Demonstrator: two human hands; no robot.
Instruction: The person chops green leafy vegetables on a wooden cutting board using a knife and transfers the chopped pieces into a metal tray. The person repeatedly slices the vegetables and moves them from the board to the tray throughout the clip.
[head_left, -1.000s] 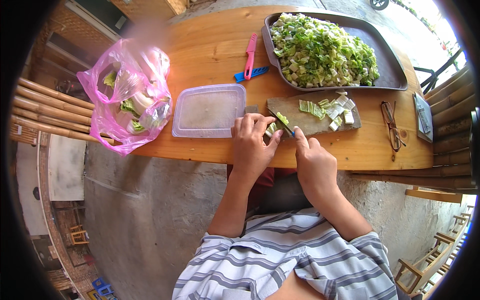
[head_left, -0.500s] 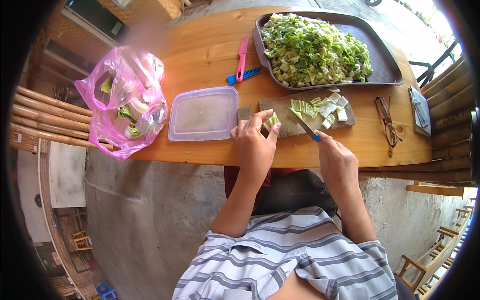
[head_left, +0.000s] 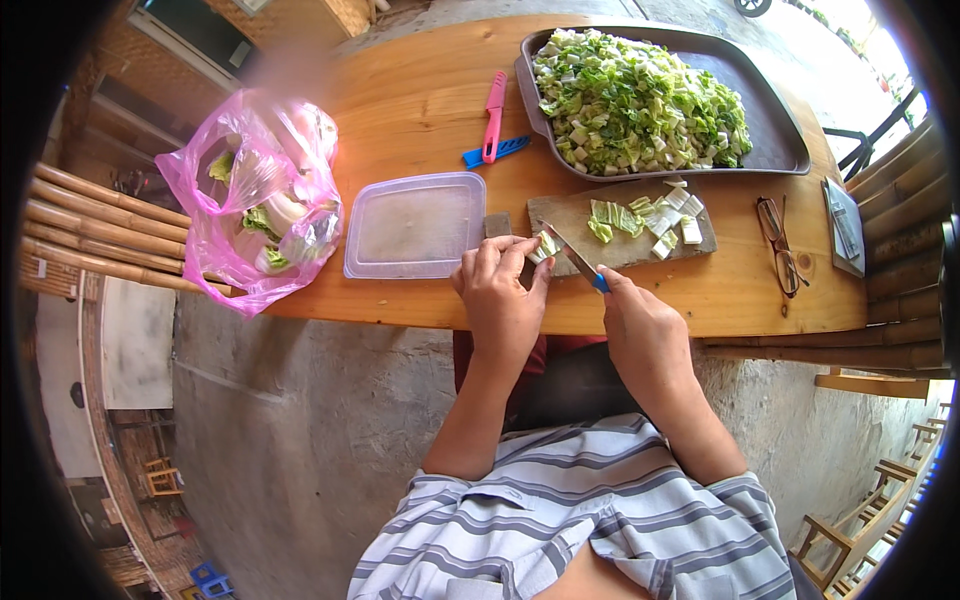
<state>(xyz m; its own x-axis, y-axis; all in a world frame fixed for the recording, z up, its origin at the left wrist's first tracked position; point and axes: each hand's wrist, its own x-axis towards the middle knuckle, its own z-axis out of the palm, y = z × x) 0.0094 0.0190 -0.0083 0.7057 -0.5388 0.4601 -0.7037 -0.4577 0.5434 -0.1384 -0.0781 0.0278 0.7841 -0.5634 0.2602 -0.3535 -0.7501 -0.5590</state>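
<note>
My left hand (head_left: 499, 287) pinches a small piece of cabbage (head_left: 545, 246) at the left end of the wooden chopping board (head_left: 615, 255). In my right hand (head_left: 645, 325) is a knife (head_left: 577, 259) with a blue handle, its blade pointing up and left, the tip close to that piece. Cut cabbage pieces (head_left: 665, 220), pale stalk and green leaf, lie farther right on the board. Beyond the board, a large dark tray (head_left: 775, 120) carries a heap of chopped cabbage (head_left: 645, 105).
Left of the board lies a translucent plastic lid (head_left: 415, 228). A pink plastic bag (head_left: 305, 245) with cabbage sits at the table's left. Farther back are a pink knife (head_left: 495, 115) and a blue sheath (head_left: 500, 150). Eyeglasses (head_left: 782, 250) and a clipboard (head_left: 845, 225) lie at right.
My right hand has moved left with the knife, bringing the blade nearer the piece in my left hand. My left hand has shifted slightly and still holds the piece.
</note>
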